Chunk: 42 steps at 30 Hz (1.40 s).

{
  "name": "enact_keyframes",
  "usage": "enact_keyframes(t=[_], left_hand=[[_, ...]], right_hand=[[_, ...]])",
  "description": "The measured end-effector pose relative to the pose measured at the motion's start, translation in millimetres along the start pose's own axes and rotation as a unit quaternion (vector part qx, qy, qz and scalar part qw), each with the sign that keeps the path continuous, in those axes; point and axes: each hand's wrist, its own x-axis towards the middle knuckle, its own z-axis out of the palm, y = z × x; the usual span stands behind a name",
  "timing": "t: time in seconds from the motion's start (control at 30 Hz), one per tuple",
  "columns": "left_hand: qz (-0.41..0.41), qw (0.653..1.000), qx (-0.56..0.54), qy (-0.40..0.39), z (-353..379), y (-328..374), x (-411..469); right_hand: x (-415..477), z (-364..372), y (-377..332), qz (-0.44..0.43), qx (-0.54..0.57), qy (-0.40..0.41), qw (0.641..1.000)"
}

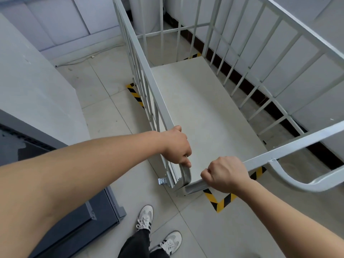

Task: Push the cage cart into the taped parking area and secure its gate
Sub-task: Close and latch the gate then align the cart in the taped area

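Observation:
The light grey cage cart (201,112) stands in front of me, seen from above, its flat deck bare inside barred side walls. My left hand (176,145) grips the near end of the left side rail (149,71). My right hand (226,175) is closed around the top bar of the gate (290,147), which runs across the cart's near end. The gate's free end sits close to the left corner post. A small metal latch (162,181) hangs on that post below my left hand. Yellow-black floor tape (221,201) marks a corner just under the gate.
More striped tape (135,94) shows beside the cart's left wall and tape (193,56) at the far end. A white wall (28,81) and a dark grey cabinet (74,220) stand at my left. A dark skirting runs along the right wall. My feet (158,229) stand on the tiled floor.

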Motion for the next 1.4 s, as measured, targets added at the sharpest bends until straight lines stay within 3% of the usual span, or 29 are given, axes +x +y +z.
enact_keyframes(t=[0.53,1.4], left_hand=[[-0.025,1.000,-0.015,-0.005,-2,3,-2],[0.005,1.000,-0.018,-0.003,-4,4,-3]], right_hand=[[-1,0,0,-0.012,0.005,0.006,1.000],[-4,-12,-4,-0.009,-0.032,-0.043,0.999]])
